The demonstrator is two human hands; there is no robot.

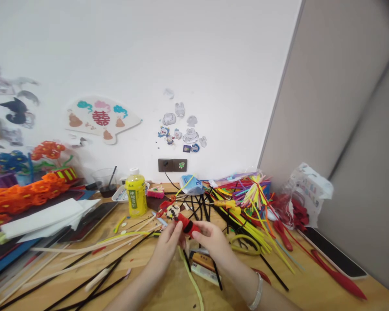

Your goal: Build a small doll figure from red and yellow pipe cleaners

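Between my two hands is a small pipe-cleaner doll (184, 224) with a red body, a black band round its middle, and a pale head with black marks and red bits at the top. My left hand (171, 237) grips it near the head, fingers closed. With thumb and fingers, my right hand (210, 238) pinches the lower end of the red body. The doll is tilted, its head toward the upper left. Below the hands lie a small box (202, 270) and a yellow-green pipe cleaner (192, 278) on the wooden table.
A yellow drink bottle (136, 194) and a plastic cup (105, 181) stand at the back left. Bundled colourful pipe cleaners (256, 194) lie right of centre. Red-handled scissors (339, 276) and a phone (333, 254) are at the right. Orange pipe-cleaner flowers (29, 194) fill the left.
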